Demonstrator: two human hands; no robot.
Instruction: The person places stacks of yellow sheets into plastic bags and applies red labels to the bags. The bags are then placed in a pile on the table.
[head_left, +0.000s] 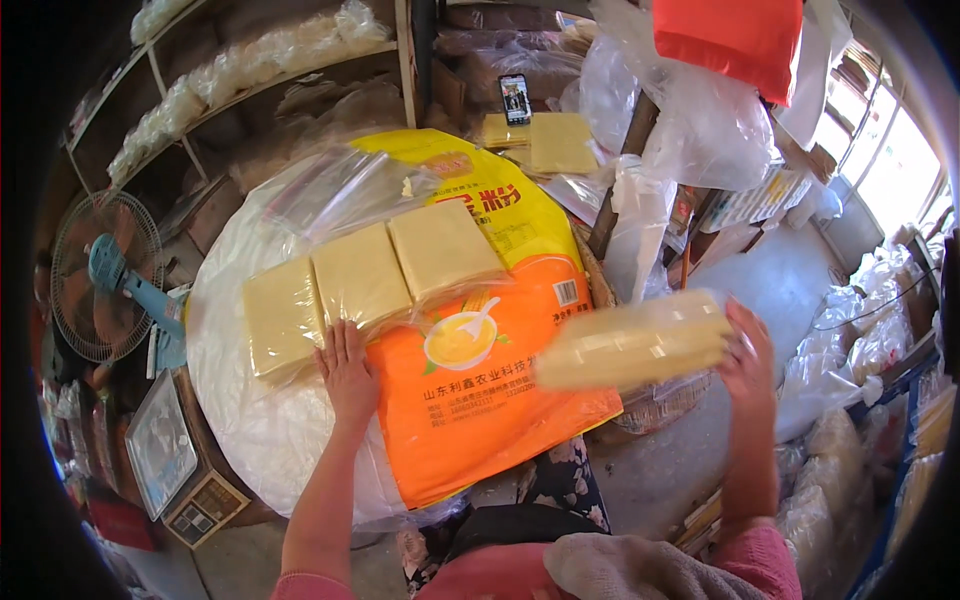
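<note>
Pack [635, 340]: blurred, held up over right edge of orange bag [480, 430] | right hand [746, 352]: gripping pack's right end | left hand [350, 372]: spread, fingertips at near edge of three stacks [362, 275] | stacks: in row on round table [235, 430] | fan [108, 265]: far left | phone [515, 99]: beyond table

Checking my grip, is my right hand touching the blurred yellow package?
Touching. The head view shows the right hand gripping the yellow package by its right end.

A head-worn fisheye looks down over the nearby hands [347, 368] [746, 352].
</note>
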